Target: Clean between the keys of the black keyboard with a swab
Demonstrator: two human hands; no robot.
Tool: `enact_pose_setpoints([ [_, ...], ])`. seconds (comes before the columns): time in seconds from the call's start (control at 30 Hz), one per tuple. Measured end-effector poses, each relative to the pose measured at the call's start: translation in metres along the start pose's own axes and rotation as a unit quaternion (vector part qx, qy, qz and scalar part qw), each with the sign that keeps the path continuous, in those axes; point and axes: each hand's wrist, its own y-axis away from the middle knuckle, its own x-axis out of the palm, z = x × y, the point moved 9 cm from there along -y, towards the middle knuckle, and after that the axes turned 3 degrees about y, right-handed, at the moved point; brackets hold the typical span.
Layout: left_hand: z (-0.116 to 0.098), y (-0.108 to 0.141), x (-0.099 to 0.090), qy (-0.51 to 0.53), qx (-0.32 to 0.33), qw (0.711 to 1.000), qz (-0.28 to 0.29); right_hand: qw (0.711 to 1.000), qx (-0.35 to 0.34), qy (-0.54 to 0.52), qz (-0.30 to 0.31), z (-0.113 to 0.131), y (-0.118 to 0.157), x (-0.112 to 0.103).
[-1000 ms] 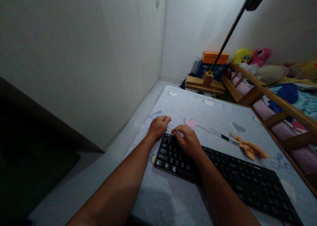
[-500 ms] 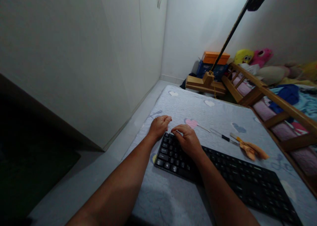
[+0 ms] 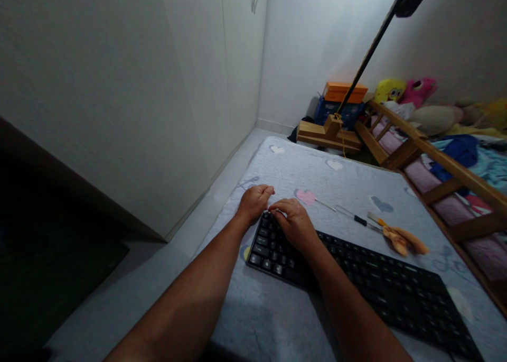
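Observation:
A black keyboard (image 3: 380, 277) lies at a slant on a pale bedspread. At its far left corner is my left hand (image 3: 255, 201), closed with the fingers curled; whatever it may grip is hidden. My right hand (image 3: 293, 222) rests over the upper left keys, fingertips pinched together near the corner, right beside my left hand. What sits in that pinch is too small to make out. Beyond the keyboard lie a thin white stick (image 3: 325, 205), a wire-looped tool with a black handle (image 3: 360, 220), and an orange cloth-like thing (image 3: 400, 239) with a yellow-and-brown tip.
White wardrobe doors (image 3: 190, 87) rise on the left past a strip of floor. A wooden bed rail (image 3: 443, 161) runs along the right, with plush toys (image 3: 390, 91) behind it. At the back, a dark pole (image 3: 370, 50) stands in a wooden base (image 3: 328, 135).
My right hand has shifted slightly left, its fingertips now closer to the keyboard's corner and my left hand. My left hand and the keyboard stay in place.

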Motion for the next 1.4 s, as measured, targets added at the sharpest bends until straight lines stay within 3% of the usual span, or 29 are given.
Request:
enact_pose_setpoints([
  [0.8,0.001,-0.001,0.002,-0.013,0.022,1.0,0.004,0.995,-0.04,0.091,-0.024,0.019,0.003,-0.001],
  [1.4,0.001,0.0,0.002,-0.028,0.011,0.999,0.011,0.995,-0.049,0.08,-0.017,0.022,0.008,-0.008],
])
